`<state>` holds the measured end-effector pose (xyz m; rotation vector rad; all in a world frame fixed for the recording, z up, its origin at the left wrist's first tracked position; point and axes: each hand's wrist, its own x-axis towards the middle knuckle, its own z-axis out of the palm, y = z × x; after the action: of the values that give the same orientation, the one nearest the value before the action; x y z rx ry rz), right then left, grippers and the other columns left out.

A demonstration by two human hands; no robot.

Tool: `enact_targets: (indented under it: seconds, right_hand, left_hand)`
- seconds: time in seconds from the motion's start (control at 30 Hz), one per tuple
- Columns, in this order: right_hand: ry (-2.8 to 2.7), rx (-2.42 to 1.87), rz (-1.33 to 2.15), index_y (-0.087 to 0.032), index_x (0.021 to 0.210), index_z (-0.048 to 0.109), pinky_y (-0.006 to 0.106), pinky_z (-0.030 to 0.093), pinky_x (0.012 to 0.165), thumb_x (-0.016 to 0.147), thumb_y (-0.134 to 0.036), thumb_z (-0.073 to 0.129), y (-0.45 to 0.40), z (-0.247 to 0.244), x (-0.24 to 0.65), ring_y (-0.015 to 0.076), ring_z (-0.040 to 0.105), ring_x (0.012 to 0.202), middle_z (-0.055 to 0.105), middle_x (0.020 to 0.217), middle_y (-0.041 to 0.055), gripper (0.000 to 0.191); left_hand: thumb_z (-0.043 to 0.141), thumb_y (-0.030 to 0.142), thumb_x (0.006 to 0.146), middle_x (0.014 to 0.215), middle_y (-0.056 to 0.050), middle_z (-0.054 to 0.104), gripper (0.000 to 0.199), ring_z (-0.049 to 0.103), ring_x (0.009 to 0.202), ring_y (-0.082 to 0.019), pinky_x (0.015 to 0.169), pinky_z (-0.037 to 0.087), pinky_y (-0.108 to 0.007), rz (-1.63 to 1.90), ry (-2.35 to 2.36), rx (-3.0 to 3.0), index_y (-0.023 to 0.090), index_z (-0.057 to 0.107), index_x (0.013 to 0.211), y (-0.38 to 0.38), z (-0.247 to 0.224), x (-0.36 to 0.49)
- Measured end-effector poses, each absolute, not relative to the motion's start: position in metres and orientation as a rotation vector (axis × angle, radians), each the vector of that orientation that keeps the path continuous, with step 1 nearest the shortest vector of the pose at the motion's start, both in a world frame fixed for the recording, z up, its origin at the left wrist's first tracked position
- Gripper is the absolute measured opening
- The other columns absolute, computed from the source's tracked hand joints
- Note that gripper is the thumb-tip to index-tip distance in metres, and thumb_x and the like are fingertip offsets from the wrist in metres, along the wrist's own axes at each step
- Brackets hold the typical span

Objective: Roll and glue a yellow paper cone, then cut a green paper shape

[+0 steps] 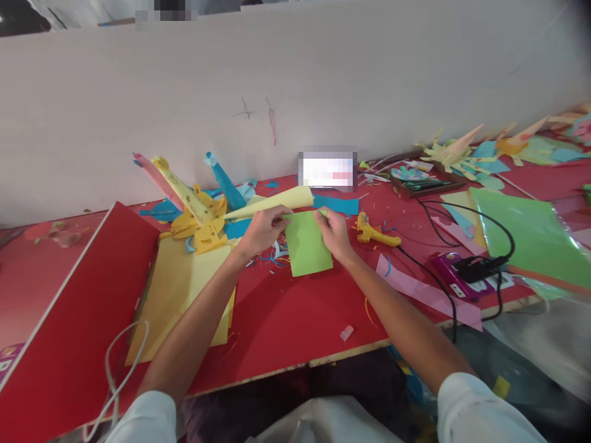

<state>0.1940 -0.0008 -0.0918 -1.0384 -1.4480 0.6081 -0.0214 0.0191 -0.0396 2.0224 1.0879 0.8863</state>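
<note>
Your green sheet (308,249) is btwn your two hands, upper edge at your fingertips; can't tell if its lower edge touches the red table (286,332). L hand (264,231): thumb + index pinched tog. at the sheet's top-L corner. R hand (336,235): clamped on the top-R corner, thumb on the face, other fingers mostly hidden behind the edge.

Just below your L fingers: a mess of paper scraps (277,251). Just beyond them: a rolled yellow paper (281,201), wide end toward the gap btwn your hands. Just past your R fingers: a blue strip (341,205), w/ a bright rectangle (327,169) behind it, detail blurred out.

R of your R fingers, near but apart: a yellow glue gun (378,235) on its side, black cord running toward the table's near edge. Further R, nearer you: a pink strip (427,292), then a purple box (455,277) w/ a black plug block (480,269) on top.

L of your L fingers, further out: yellow cutouts w/ a starry yellow cone (184,191), pink cone (159,178) alongside, blue cone (226,183) btwn these & your fingers. Nearer you, yellow sheets (175,289), partly under your L forearm. Far L: a red panel (87,307), upright or leaning.
</note>
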Motion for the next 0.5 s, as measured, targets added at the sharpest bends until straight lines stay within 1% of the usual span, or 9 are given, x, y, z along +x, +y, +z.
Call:
enact_targets:
  seconds: [0.07,0.17,0.33,0.43,0.5]
  right_hand:
    - [-1.450,-1.033,0.627,-0.024,0.073,0.047,0.031,0.031,0.061,0.098,-0.077,0.052,-0.001,-0.092,0.194,0.0155,0.036,0.064,0.042,0.067,-0.0025,0.059]
    - [-1.421,-1.028,0.688,-0.023,0.079,0.055,0.031,0.031,0.060,0.098,-0.076,0.053,-0.003,-0.091,0.194,0.0155,0.037,0.064,0.043,0.069,-0.0023,0.056]
    - [-1.375,-1.070,0.738,-0.023,0.073,0.051,0.031,0.031,0.060,0.093,-0.083,0.053,-0.007,-0.086,0.192,0.0154,0.033,0.064,0.036,0.069,-0.0021,0.063]
    - [-1.371,-1.094,0.720,-0.023,0.075,0.054,0.030,0.031,0.060,0.092,-0.085,0.051,-0.008,-0.083,0.194,0.0159,0.034,0.065,0.038,0.069,-0.0014,0.064]
    - [-1.407,-1.089,0.724,-0.023,0.077,0.057,0.030,0.031,0.059,0.092,-0.084,0.052,-0.008,-0.082,0.196,0.0159,0.035,0.065,0.040,0.068,-0.0012,0.064]
  left_hand:
    - [0.058,0.027,0.089,0.084,-0.005,0.074,0.024,0.068,0.067,-0.016,0.065,0.053,-0.026,0.863,1.080,2.042,0.016,0.074,0.104,0.020,-0.040,-0.023]
    - [0.057,0.027,0.091,0.079,-0.005,0.074,0.024,0.069,0.067,-0.017,0.064,0.053,-0.025,0.832,1.077,2.053,0.016,0.075,0.103,0.022,-0.040,-0.027]
    - [0.054,0.031,0.094,0.075,-0.004,0.070,0.023,0.068,0.067,-0.018,0.063,0.052,-0.026,0.859,1.081,2.044,0.017,0.073,0.096,0.023,-0.041,-0.027]
    - [0.052,0.029,0.096,0.075,-0.003,0.067,0.022,0.063,0.063,-0.015,0.063,0.048,-0.026,0.880,1.089,2.052,0.018,0.070,0.095,0.019,-0.039,-0.021]
    - [0.053,0.030,0.096,0.075,-0.002,0.066,0.019,0.059,0.063,-0.014,0.063,0.045,-0.025,0.885,1.082,2.082,0.018,0.068,0.094,0.016,-0.037,-0.017]
